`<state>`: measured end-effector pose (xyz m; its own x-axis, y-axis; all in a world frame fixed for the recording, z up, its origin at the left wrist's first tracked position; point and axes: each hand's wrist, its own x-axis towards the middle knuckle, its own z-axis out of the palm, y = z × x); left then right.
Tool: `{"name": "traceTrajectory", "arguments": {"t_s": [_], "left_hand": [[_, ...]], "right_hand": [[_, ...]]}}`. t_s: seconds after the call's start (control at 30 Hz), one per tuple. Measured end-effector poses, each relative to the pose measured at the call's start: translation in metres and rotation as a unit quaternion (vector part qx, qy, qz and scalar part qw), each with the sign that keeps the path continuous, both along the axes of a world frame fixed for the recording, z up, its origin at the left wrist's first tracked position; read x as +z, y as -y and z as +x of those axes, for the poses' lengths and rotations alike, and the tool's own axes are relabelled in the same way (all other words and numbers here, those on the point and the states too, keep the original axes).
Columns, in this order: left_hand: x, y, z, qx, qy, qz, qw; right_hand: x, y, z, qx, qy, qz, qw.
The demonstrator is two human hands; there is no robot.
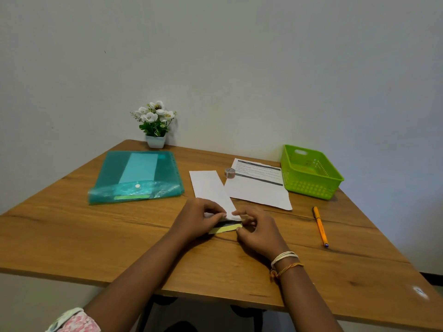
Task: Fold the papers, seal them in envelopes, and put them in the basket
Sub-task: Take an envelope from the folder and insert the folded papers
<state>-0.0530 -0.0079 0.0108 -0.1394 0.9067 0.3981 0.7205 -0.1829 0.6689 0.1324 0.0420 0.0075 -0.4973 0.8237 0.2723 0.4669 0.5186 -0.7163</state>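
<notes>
Two hands are working at the near end of a white envelope on a wooden table.

At frame center, the left hand (200, 218) is pinching the envelope (212, 190) edge between thumb and fingertips, while the right hand (257, 230) is pressing curled fingers on its yellow-lined flap (225, 229), which is lying between both hands. A printed paper (257, 185) is lying just right of the envelope, touching a tape roll (229, 173). The green basket (311, 185) is sitting at right, well apart from the hands.

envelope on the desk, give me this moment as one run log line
left hand + right hand: fingers at near end of white envelope | flap open | basket: no envelope visible inside | printed sheet: flat, unfolded
</notes>
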Motion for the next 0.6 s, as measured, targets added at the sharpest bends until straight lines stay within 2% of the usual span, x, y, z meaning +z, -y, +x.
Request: {"name": "traceTrajectory", "arguments": {"t_s": [0.13, 0.27, 0.6], "left_hand": [[0.0001, 0.0, 0.0007, -0.014, 0.057, -0.022, 0.998], [-0.0004, 0.003, -0.0013, -0.03, 0.112, -0.037, 0.993], [-0.0001, 0.0074, -0.0011, -0.042, 0.02, -0.082, 0.996]], "right_hand": [[-0.0001, 0.0003, 0.0031, 0.025, 0.011, -0.002, 1.0], [-0.0015, -0.0029, 0.0025, -0.008, -0.006, 0.005, 1.0], [-0.0059, -0.0066, -0.0046, -0.056, 0.009, 0.048, 0.997]]}}
